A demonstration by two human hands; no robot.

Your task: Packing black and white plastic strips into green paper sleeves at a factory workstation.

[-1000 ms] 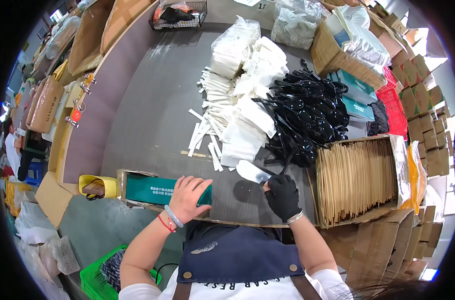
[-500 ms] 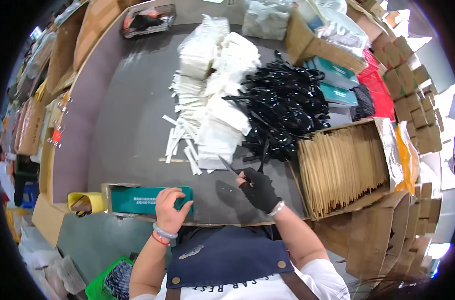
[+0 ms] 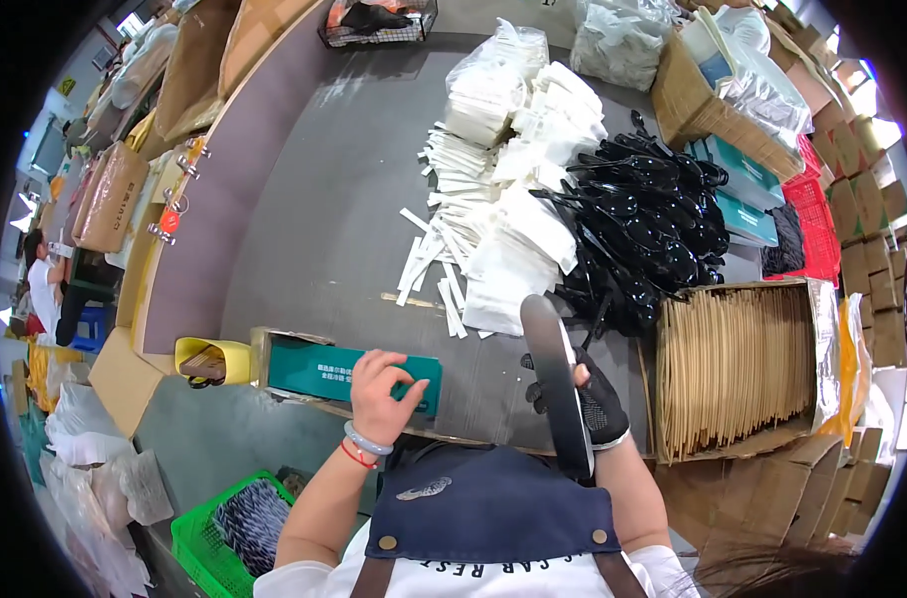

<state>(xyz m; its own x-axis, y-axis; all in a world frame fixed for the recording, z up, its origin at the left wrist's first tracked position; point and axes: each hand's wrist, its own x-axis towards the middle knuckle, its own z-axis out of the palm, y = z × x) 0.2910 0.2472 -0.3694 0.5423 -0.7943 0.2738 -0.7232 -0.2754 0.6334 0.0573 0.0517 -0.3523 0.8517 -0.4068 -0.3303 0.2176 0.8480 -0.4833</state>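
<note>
My left hand lies over the right part of a long green box at the table's near edge. Its fingers are bent on the lid, with the thumb apart. In a black fingerless glove, my right hand is closed round a long, flat, dark object with a rounded upper end and a pale edge. It stands tilted in front of my palm, hiding part of the fingers; I cannot make out its kind. Beyond it lie glossy black spoons in a heap and stacked white paper packets.
An open carton of thin wooden sticks stands at the right. A yellow container adjoins the green box. Green boxes and a red crate are at back right; a wire basket is at the far edge. A green basket sits below.
The view has shifted, so the table appears farther right. My right hand has turned its dark object, now showing its broad side instead of a thin edge. My left hand stays on the green box.
</note>
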